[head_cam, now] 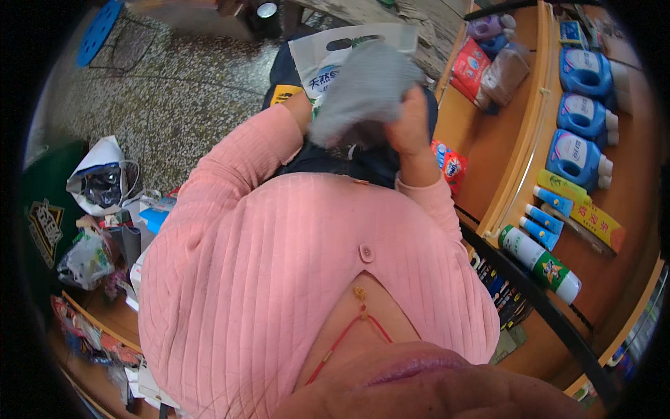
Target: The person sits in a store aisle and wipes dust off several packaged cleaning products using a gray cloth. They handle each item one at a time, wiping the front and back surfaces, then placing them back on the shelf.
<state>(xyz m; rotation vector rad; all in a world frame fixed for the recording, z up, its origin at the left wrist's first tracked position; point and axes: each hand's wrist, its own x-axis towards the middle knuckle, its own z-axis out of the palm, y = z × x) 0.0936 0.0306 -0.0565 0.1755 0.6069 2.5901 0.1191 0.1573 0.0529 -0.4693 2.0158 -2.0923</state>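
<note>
A grey cloth, blurred, spreads across my lap area with its right side gripped in my right hand. Behind it stands a white plastic detergent packet with a cut-out handle, printed writing and green leaves. The cloth covers much of that packet. My left hand reaches to the packet's lower left side; its fingers are hidden behind the cloth and packet, so their grip does not show. Beside that wrist is a yellow printed piece. Dark trousers show beneath both hands.
On my right, wooden shelves hold blue detergent bottles, small blue tubes, a white-green canister and red packets. To the left are a white bag, a green bin-like object and a blue stool.
</note>
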